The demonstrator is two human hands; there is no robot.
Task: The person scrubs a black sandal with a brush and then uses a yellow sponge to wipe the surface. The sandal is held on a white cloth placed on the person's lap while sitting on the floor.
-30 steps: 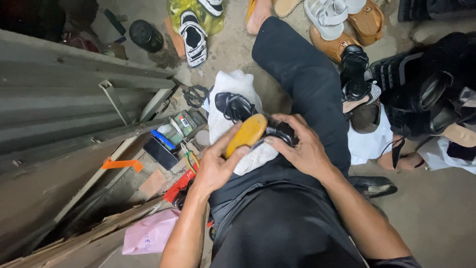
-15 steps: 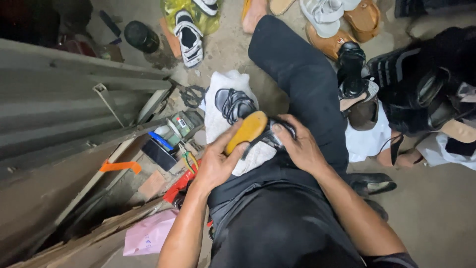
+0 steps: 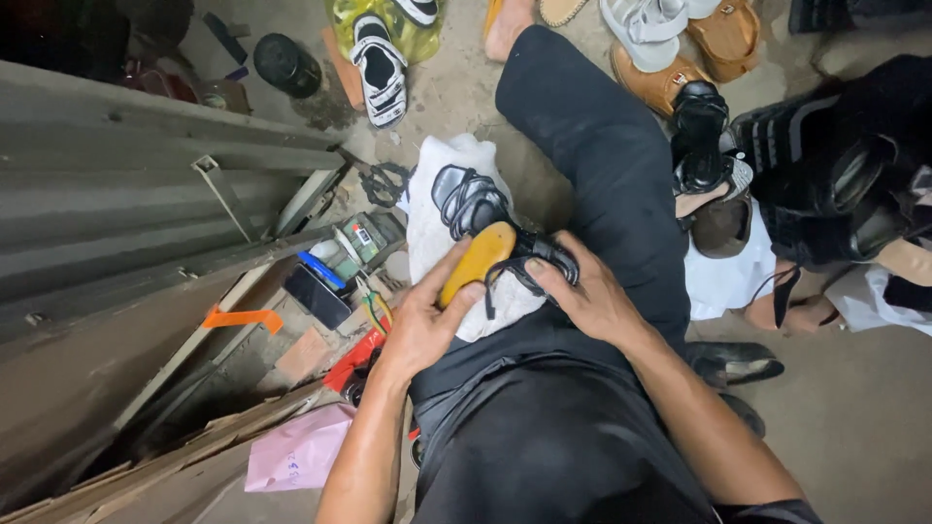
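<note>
The left hand [image 3: 419, 325] is clenched around a strappy sandal with a tan-yellow sole [image 3: 476, 262], sole turned upward, thumb and fingers wrapping its near end; the sandal rests on a white cloth [image 3: 432, 228] draped over the person's lap. The right hand [image 3: 587, 296] is pressed against the sandal's black straps [image 3: 539, 254], fingertips pinching or pushing them at the far edge of the sole, so both hands are grasping the same shoe, one on each side of it. Just beyond the hands, on the same cloth, lies a second black strappy sandal [image 3: 466, 199]. Below and outward of the left hand, on the floor, sit a cluster of small tools and boxes [image 3: 345, 267], a red-handled tool [image 3: 351, 361] and a pair of scissors [image 3: 383, 184] further off. Beyond the right hand is a heap of other footwear: tan shoes [image 3: 670, 82], a black heeled sandal [image 3: 699, 126] and white sandals [image 3: 646, 24]. As I judge it, the thin straps are the weak point: too hard a pull from the right hand could tear one away from the sole. The sandal is propped only on loose cloth over a leg, so a slackened left grip could let it slide off toward the cluttered floor.
</note>
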